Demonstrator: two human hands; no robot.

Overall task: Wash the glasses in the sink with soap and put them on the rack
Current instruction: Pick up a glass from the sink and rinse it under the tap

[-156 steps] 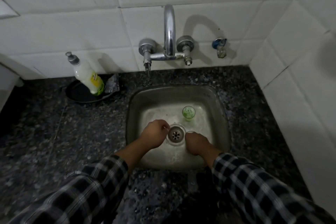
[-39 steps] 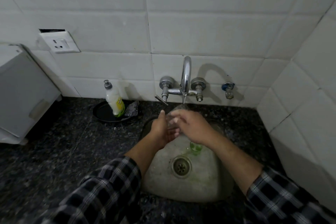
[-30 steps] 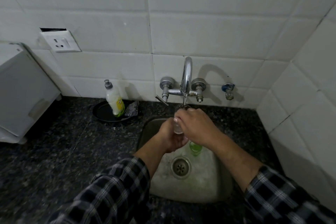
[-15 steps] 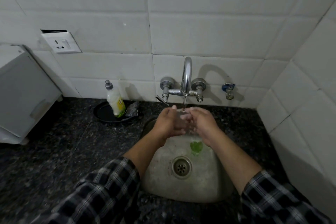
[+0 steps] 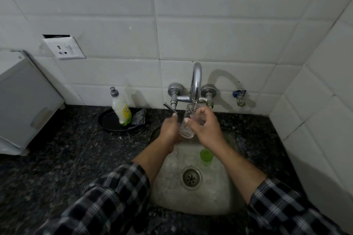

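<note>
- I record left hand (image 5: 169,129) gripping the clear glass (image 5: 188,125) low, right hand (image 5: 207,129) curled round its rim, beneath the tap (image 5: 196,82).
- Green glass (image 5: 206,155) stands in the sink (image 5: 170,189); soap bottle (image 5: 121,109) rear left.

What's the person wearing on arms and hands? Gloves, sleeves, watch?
Left hand and right hand are bare: no gloves, no visible rings or watch. Both arms wear black-and-white checked shirt sleeves, left sleeve and right sleeve ending short of the wrists.
</note>
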